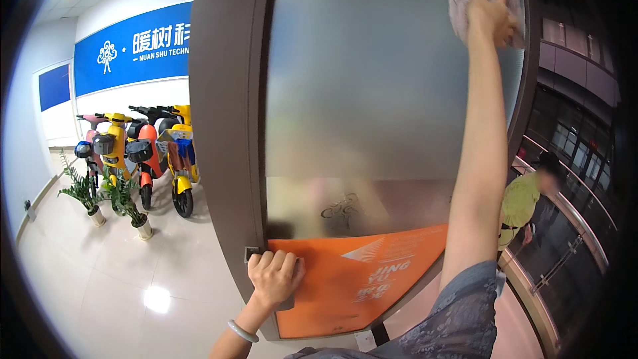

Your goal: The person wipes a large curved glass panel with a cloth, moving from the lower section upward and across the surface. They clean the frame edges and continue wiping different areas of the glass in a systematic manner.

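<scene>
A frosted glass door panel point(369, 85) in a dark brown frame point(227, 110) stands upright before me. My right hand point(491, 18) reaches high, with the arm stretched out, and presses a pale, fluffy cloth point(458, 8) to the glass by the upper right corner. Lower down, my left hand point(274, 277) has its fingers curled over the door handle point(286, 304), which they largely hide. An orange printed panel point(324, 284) bearing white writing covers the bottom of the glass, below a tree-shaped mark point(344, 209).
Left of the door, several electric scooters point(149, 145) stand behind two potted plants point(143, 227) on a glossy tiled floor point(184, 269). A blue sign point(134, 50) with writing hangs above them. At right, a person in a yellow-green top point(521, 199) is near a curved railing point(573, 209).
</scene>
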`<state>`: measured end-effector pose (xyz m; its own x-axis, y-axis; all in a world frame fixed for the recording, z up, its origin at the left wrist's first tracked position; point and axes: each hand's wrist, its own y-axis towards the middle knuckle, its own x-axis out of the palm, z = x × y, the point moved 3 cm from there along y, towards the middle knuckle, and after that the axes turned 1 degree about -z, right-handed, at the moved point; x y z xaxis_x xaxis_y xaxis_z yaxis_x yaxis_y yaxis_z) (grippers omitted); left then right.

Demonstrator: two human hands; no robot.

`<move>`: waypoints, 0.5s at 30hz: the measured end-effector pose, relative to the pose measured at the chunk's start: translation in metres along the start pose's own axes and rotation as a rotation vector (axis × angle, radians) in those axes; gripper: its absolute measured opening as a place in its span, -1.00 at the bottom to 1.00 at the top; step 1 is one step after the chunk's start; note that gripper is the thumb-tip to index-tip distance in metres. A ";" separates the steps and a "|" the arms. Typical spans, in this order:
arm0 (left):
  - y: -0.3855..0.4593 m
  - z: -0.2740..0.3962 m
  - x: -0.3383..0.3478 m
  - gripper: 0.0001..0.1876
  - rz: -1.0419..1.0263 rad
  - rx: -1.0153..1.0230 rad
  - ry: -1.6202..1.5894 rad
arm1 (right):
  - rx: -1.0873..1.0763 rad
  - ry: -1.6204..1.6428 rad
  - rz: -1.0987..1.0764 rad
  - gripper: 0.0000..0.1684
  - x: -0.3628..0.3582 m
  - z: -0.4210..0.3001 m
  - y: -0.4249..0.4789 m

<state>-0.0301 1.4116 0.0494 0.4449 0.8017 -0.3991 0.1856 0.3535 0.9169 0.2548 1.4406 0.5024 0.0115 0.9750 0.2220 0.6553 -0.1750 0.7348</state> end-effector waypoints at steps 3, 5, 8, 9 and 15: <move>0.002 0.002 0.001 -0.76 -0.026 0.032 -0.047 | -0.497 0.118 0.065 -0.49 0.019 -0.056 -0.044; 0.001 -0.006 -0.003 -0.74 -0.061 0.051 -0.025 | -0.829 0.293 -0.014 -0.77 0.004 -0.111 -0.123; -0.002 -0.008 -0.003 -0.72 -0.067 0.083 -0.048 | -1.117 0.278 -0.025 -0.69 0.004 -0.154 -0.188; -0.003 -0.009 -0.003 -0.72 -0.070 0.078 -0.049 | -1.075 0.317 -0.085 -0.66 -0.001 -0.159 -0.187; -0.010 -0.014 -0.004 -0.73 -0.057 0.057 -0.032 | -0.885 0.439 -0.313 -0.80 -0.002 -0.108 -0.103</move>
<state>-0.0458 1.4116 0.0416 0.4595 0.7652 -0.4510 0.2608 0.3691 0.8920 0.1055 1.4416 0.4951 -0.4562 0.8896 0.0239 -0.2098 -0.1336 0.9686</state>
